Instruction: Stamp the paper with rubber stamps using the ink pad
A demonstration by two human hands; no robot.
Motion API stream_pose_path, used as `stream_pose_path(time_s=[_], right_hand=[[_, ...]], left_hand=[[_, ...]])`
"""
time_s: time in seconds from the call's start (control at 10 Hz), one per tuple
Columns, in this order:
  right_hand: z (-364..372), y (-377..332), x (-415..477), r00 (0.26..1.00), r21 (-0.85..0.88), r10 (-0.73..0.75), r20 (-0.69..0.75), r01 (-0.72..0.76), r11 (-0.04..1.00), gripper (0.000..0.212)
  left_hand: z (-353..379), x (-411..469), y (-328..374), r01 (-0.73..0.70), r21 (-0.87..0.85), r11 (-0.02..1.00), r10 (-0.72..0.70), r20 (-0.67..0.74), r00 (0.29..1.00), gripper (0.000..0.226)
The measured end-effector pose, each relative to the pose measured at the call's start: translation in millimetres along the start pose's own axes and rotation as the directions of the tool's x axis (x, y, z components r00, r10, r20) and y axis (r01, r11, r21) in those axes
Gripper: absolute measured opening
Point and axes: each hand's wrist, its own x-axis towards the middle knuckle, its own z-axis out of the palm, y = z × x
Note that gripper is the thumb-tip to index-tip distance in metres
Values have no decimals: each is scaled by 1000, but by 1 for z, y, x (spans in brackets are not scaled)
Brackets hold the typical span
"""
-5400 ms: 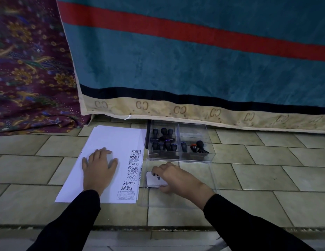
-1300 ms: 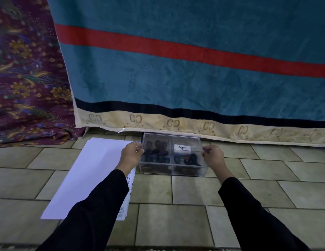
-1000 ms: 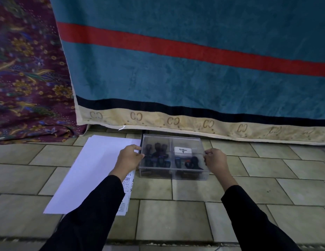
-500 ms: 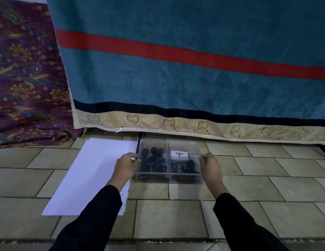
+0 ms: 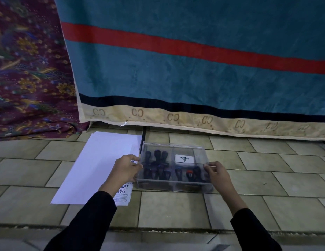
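A clear plastic box (image 5: 173,146) with its lid closed stands on the tiled floor. Inside it are several black rubber stamps (image 5: 157,166) and a white ink pad (image 5: 184,158) labelled Artline. My left hand (image 5: 126,169) grips the box's left side and my right hand (image 5: 217,173) grips its right side. White paper (image 5: 102,165) lies to the left of the box, with stamped text showing along its near right edge, partly hidden by my left arm.
A teal blanket (image 5: 194,73) with a red stripe and beige hem hangs just behind the box. A purple floral cloth (image 5: 27,73) is at the back left. A step edge (image 5: 158,230) runs across the floor close to me.
Earlier my right hand was at the ink pad on the open lid and my left pressed the paper. Now the ink pad is in the closed box and both hands hold its sides.
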Motion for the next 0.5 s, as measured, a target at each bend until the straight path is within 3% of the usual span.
stream_pose_path(time_s=[0.3,0.4,0.5], right_hand=[[1,4,-3,1000,29,-5,-17,5,1000,23],[-1,3,-3,1000,35,25,10,-25,999,26],[-12,3,-7,999,154,6,-34,-1,988,33]], left_hand=[[0,-6,-1,35,-46,998,-35,2,999,25],[-5,-7,0,43,58,997,-43,9,999,30],[-17,-17,0,-111,114,987,129,-162,978,42]])
